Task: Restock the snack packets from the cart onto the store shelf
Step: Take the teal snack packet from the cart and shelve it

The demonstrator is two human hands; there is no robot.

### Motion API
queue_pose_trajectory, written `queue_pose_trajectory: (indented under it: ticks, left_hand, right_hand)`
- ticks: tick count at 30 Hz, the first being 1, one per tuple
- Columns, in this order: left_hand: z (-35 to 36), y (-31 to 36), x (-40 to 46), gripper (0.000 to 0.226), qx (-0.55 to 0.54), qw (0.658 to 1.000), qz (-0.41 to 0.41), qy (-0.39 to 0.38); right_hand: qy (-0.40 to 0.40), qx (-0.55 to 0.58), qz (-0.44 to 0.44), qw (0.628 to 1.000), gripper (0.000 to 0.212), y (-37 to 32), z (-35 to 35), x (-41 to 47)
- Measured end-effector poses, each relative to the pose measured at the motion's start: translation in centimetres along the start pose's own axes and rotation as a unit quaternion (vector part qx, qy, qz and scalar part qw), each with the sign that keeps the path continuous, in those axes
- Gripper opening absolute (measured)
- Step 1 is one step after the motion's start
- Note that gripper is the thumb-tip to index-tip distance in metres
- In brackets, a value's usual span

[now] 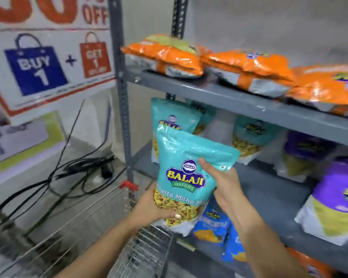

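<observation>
I hold a teal Balaji Wafers snack packet (pixel 186 169) upright in front of the grey metal store shelf (pixel 249 106). My left hand (pixel 153 207) grips its bottom left corner, thumb on the front. My right hand (pixel 219 177) holds its right edge, thumb across the front near the logo. The packet hangs just in front of the middle shelf level, where more teal packets (pixel 173 117) stand. The wire cart (pixel 141 251) is below my arms; its contents are hidden.
Orange packets (pixel 169 55) lie flat on the upper shelf. Purple packets (pixel 338 199) stand at the right of the middle level, blue ones (pixel 215 223) lower down. Black cables (pixel 74 169) trail on the floor at left below a sale poster (pixel 46 63).
</observation>
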State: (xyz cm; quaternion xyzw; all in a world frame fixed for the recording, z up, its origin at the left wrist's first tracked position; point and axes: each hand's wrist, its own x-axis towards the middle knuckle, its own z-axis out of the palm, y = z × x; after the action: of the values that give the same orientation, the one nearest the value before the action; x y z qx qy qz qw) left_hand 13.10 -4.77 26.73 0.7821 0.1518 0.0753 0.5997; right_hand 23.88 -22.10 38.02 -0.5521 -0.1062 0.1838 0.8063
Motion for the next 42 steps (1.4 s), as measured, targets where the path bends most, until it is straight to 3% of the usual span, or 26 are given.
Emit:
queue_pose_trajectory:
  ticks: [7,12,14,19,23,25,28,30,37,39,42]
  left_hand:
    - [8.1,5.9,8.4,0.092,0.008,0.993,0.082,-0.082]
    - [11.6,7.5,13.9,0.101,0.000,0.992,0.068,-0.104]
    - [12.5,7.1,15.7,0.103,0.002,0.993,0.059,-0.106]
    - [14.1,5.0,18.0,0.091,0.005,0.995,0.027,-0.098]
    - [15.1,3.4,18.7,0.096,0.000,0.996,0.025,-0.090]
    - [15.1,3.2,19.1,0.100,-0.006,0.995,0.026,-0.093]
    - [14.9,3.5,19.4,0.100,-0.033,0.992,0.025,-0.118]
    - [14.9,3.6,19.8,0.098,-0.049,0.990,0.024,-0.130]
    - [14.4,3.0,19.4,0.090,-0.045,0.991,0.050,-0.118]
    - [13.4,2.2,17.5,0.081,-0.036,0.995,0.059,-0.072]
    - [10.8,0.0,14.3,0.052,-0.023,0.981,0.061,0.182]
  right_hand:
    - [0.051,-0.022,-0.093,0.994,0.067,-7.6,-6.8,1.9]
    - [0.099,-0.053,-0.100,0.989,0.032,-9.4,-10.5,6.1]
    - [0.110,-0.058,-0.095,0.988,0.028,-9.1,-11.7,7.9]
    - [0.127,-0.080,-0.073,0.986,0.042,-6.6,-14.0,11.2]
    - [0.132,-0.089,-0.063,0.985,0.031,-5.0,-15.2,12.1]
    - [0.110,-0.104,-0.060,0.987,0.030,-4.7,-16.2,12.2]
    - [0.040,-0.165,-0.010,0.985,0.053,-3.0,-18.1,11.3]
    - [0.015,-0.206,0.019,0.978,0.057,-1.1,-19.0,10.9]
    - [0.023,-0.201,0.007,0.979,0.059,1.6,-19.6,12.0]
    - [0.021,-0.219,0.025,0.975,0.065,2.8,-20.4,11.6]
    - [0.012,-0.249,0.056,0.967,0.089,4.9,-20.6,10.8]
